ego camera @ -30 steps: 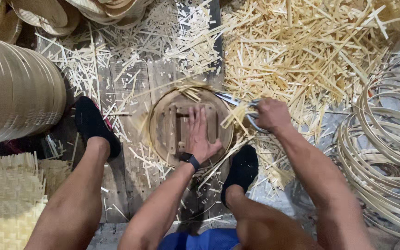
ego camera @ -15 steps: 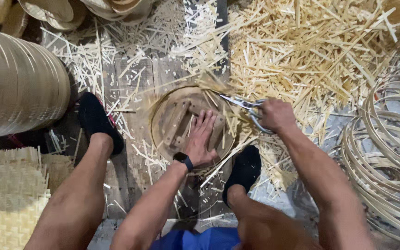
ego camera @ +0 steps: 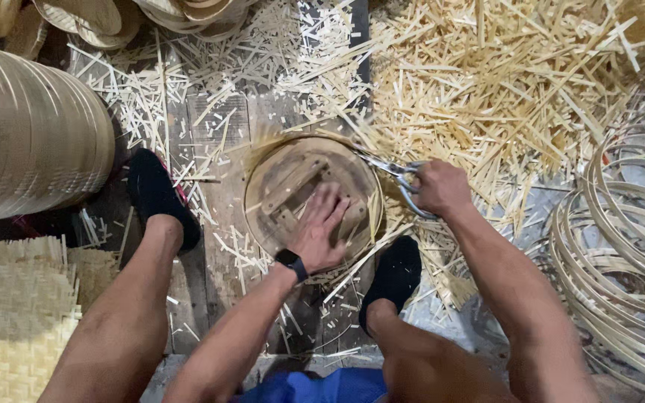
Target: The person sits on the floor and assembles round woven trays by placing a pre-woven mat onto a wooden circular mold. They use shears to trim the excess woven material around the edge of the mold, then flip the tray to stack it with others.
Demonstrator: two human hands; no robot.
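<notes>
In the head view, a round wooden form (ego camera: 293, 183) crossed by flat slats is seen on the plank floor (ego camera: 210, 127) between two black shoes. The left hand (ego camera: 321, 231) is laid flat on it, fingers spread, nothing gripped; a black wristband (ego camera: 291, 263) is worn. The right hand (ego camera: 440, 188) is closed around the handles of metal scissors (ego camera: 393, 173), whose blades are pointed at the form's rim and are partly lost among bamboo offcuts (ego camera: 502, 82). How far the blades are parted cannot be told. Bamboo hoops (ego camera: 621, 246) are cut off at the right edge, a stack of rings (ego camera: 31, 134) at the left. Woven matting (ego camera: 9, 321) is partly cropped.
</notes>
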